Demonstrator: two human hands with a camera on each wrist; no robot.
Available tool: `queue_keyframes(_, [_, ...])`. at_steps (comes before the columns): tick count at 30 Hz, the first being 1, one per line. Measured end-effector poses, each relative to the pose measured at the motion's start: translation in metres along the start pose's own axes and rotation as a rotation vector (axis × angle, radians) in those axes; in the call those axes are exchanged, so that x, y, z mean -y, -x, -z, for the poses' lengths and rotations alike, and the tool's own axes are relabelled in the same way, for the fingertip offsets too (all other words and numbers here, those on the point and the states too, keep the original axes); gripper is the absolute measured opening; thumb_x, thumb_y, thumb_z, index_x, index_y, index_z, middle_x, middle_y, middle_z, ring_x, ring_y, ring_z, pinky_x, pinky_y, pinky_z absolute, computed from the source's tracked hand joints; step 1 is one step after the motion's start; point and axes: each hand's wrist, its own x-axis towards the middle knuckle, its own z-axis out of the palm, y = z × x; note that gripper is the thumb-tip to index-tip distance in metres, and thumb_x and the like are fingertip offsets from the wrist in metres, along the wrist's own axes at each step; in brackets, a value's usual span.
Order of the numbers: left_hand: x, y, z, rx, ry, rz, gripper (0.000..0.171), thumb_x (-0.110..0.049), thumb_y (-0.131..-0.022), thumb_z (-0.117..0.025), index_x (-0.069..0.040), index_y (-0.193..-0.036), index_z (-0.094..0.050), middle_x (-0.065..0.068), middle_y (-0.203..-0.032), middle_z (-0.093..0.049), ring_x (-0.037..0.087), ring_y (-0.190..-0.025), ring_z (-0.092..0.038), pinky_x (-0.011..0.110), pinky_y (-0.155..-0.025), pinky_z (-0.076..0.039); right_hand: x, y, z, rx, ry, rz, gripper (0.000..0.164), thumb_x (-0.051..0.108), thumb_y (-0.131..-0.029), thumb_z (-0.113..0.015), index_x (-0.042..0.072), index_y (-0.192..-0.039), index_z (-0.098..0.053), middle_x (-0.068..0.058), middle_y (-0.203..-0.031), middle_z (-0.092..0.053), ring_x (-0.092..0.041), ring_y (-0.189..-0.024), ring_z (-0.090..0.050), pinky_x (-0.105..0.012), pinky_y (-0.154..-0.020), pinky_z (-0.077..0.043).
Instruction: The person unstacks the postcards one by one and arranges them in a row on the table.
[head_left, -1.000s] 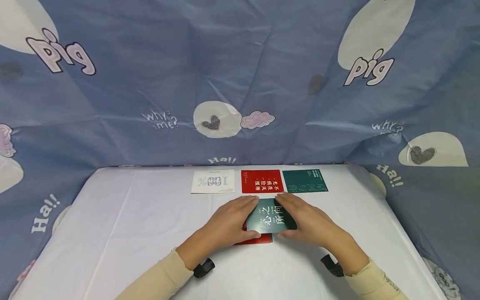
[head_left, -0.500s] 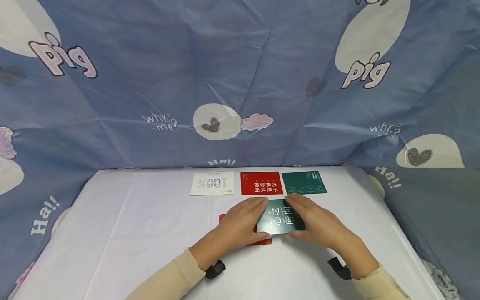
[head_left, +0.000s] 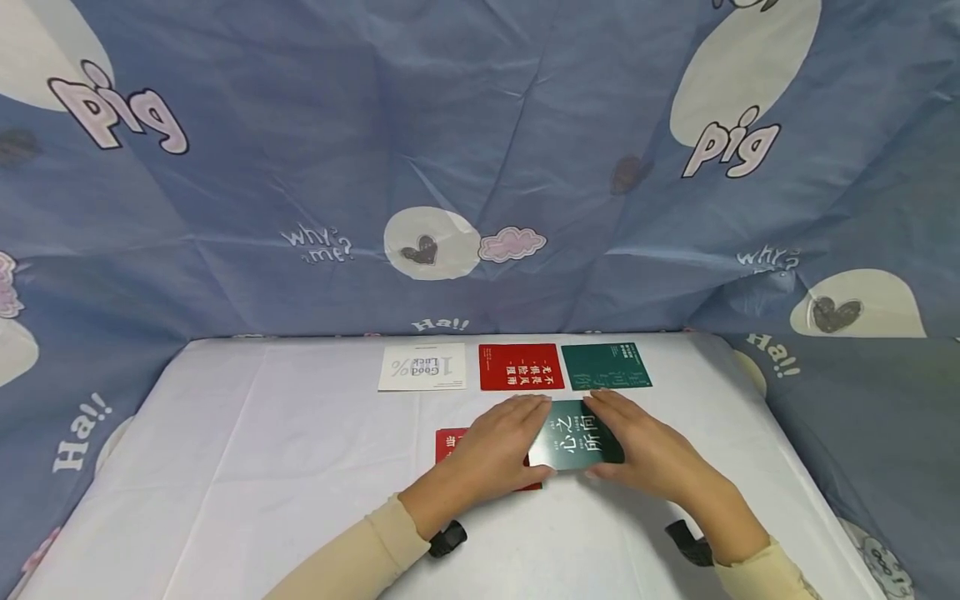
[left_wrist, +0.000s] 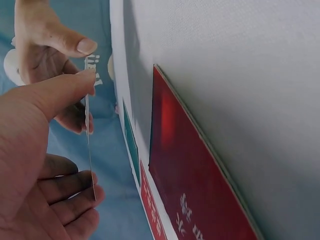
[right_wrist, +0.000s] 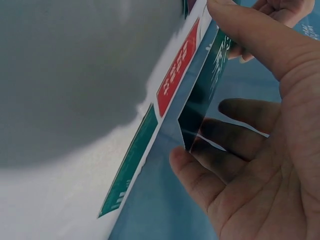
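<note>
A dark green card (head_left: 572, 440) with white characters is raised a little above the table in the head view, level between both hands. My left hand (head_left: 491, 454) pinches its left end between thumb and fingers. My right hand (head_left: 651, 450) grips the right end the same way, its fingers along the far edge and thumb on the near edge. In the left wrist view the card (left_wrist: 90, 150) appears edge-on as a thin sheet. Beneath and to the left, a stack of cards with a red one on top (left_wrist: 187, 160) lies on the table, partly hidden by my left hand in the head view.
Along the back of the white table (head_left: 262, 467) lies a row of cards: a white card (head_left: 422, 367), a red card (head_left: 521, 367) and a green card (head_left: 606, 367). A blue printed cloth (head_left: 450, 150) hangs behind the table and at its sides.
Both hands have moved to the right with the green card between them. More of the red card on the stack shows at the left of my left hand.
</note>
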Motion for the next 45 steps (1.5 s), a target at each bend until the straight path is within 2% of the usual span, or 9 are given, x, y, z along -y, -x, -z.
queue_keyframes(7, [-0.005, -0.007, -0.008, -0.015, -0.017, -0.020, 0.089, -0.047, -0.087, -0.083, -0.001, -0.154, -0.048, 0.011, -0.155, -0.052, 0.024, -0.144, -0.048, 0.035, -0.122, -0.034, -0.006, 0.006, 0.002, 0.013, 0.019, -0.023, 0.096, 0.038, -0.076, -0.095, -0.002, -0.152, -0.051, -0.018, -0.159, -0.046, -0.037, -0.146, -0.044, -0.055, -0.109, -0.048])
queue_keyframes(21, [-0.017, -0.027, -0.018, -0.012, -0.020, -0.023, 0.090, -0.051, -0.087, -0.082, -0.002, -0.154, -0.049, 0.010, -0.155, -0.053, 0.024, -0.144, -0.048, 0.035, -0.122, -0.033, -0.023, 0.015, 0.007, 0.035, 0.016, -0.070, 0.098, 0.032, -0.076, -0.095, -0.003, -0.154, -0.047, -0.022, -0.158, -0.046, -0.041, -0.147, -0.041, -0.058, -0.111, -0.045])
queue_keyframes(35, [-0.026, -0.045, -0.030, 0.053, -0.053, -0.006, 0.091, -0.055, -0.088, -0.080, -0.003, -0.155, -0.048, 0.009, -0.156, -0.052, 0.024, -0.144, -0.048, 0.034, -0.122, -0.032, -0.039, 0.020, 0.004, 0.058, -0.052, -0.095, 0.098, 0.027, -0.077, -0.095, -0.005, -0.154, -0.045, -0.024, -0.157, -0.046, -0.044, -0.147, -0.039, -0.060, -0.114, -0.040])
queue_keyframes(45, [-0.034, -0.057, -0.036, 0.092, -0.047, 0.023, 0.091, -0.055, -0.088, -0.079, -0.002, -0.155, -0.048, 0.010, -0.155, -0.053, 0.024, -0.143, -0.049, 0.034, -0.122, -0.033, -0.050, 0.020, 0.003, 0.084, -0.027, -0.129, 0.099, 0.027, -0.076, -0.095, -0.004, -0.154, -0.044, -0.024, -0.156, -0.046, -0.045, -0.146, -0.039, -0.061, -0.113, -0.040])
